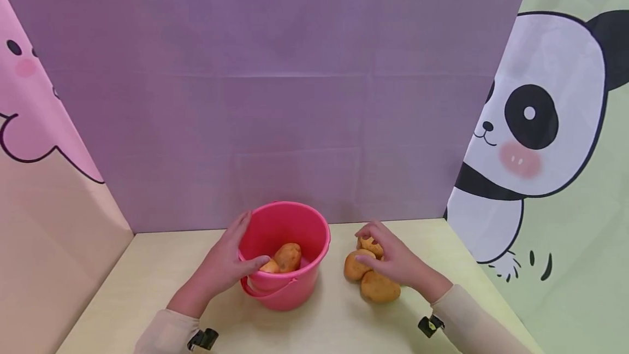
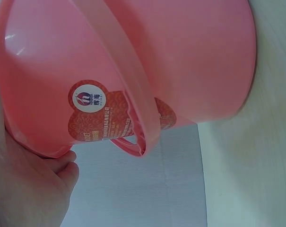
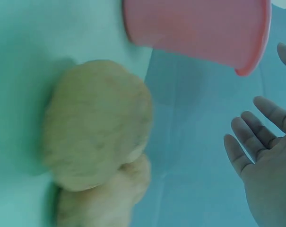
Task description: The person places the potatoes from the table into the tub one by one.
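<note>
A pink bucket stands upright on the table, its handle hanging at the near side. My left hand holds its rim from the left, the thumb over the near edge. Inside, two potatoes show. To the bucket's right lies a small pile of potatoes touching one another. Above them hovers my right hand, fingers spread and nothing held; it partly hides the pile in the head view. The right wrist view has the hand apart from the nearest potato.
A purple cloth backdrop rises behind the pale table. Printed side panels flank it, a pink figure at left and a panda at right. Each wrist carries a small black camera.
</note>
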A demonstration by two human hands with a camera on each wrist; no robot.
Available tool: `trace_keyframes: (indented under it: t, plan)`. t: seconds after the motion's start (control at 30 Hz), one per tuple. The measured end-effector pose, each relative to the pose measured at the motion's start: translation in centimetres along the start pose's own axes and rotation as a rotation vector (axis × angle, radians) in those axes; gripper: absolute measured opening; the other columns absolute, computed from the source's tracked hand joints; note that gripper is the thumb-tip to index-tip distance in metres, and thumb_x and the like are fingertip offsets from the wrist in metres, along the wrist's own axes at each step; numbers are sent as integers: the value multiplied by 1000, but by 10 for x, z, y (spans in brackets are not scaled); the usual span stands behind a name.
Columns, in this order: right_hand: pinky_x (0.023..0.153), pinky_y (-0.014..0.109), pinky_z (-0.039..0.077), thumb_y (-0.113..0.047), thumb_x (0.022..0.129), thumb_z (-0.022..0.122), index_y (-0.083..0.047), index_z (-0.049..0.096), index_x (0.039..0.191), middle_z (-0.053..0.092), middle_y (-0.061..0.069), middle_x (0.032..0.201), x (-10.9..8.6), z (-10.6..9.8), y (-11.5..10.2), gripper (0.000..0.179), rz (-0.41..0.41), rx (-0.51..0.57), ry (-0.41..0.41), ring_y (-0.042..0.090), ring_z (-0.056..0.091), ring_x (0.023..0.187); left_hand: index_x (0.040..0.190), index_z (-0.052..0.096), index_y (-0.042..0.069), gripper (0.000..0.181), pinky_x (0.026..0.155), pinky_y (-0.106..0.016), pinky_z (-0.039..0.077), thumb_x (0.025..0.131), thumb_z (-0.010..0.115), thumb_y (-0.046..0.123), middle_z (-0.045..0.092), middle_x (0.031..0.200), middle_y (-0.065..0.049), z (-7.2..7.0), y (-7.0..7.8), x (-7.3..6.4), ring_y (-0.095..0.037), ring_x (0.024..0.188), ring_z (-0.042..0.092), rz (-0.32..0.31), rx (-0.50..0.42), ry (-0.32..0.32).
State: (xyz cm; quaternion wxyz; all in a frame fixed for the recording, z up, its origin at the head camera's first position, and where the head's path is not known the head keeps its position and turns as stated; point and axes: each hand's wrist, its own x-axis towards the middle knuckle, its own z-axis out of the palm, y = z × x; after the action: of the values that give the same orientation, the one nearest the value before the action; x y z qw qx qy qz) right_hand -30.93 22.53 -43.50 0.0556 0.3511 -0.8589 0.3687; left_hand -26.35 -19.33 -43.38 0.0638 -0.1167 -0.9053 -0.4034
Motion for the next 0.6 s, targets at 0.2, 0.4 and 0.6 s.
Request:
trace_keyframes:
  t: [0.2,0.4,0.6]
  plan:
    - [106,47,56,-27,101,85,-20,66,132,59,-6,131,-27,4,17,37,-43,-28,32,14,60,121,178,18,15,125,92,-60,66,84,96,40,19,181,-18,0,1,-1,-53,158,30,-12,-13,-4]
    - [110,52,55,-31,96,90,-9,66,135,61,1,135,-45,14,26,51,35,-99,25,26,61,127,178,18,14,124,94,-61,65,86,95,45,19,181,-19,0,-1,-2,-54,159,30,-4,-11,0]
    - [101,47,57,-41,88,96,-10,69,132,63,-2,136,-53,26,32,60,-19,-318,68,19,61,116,178,19,15,125,94,-61,64,85,95,48,20,181,-18,0,-1,0,-53,159,30,1,-7,4]
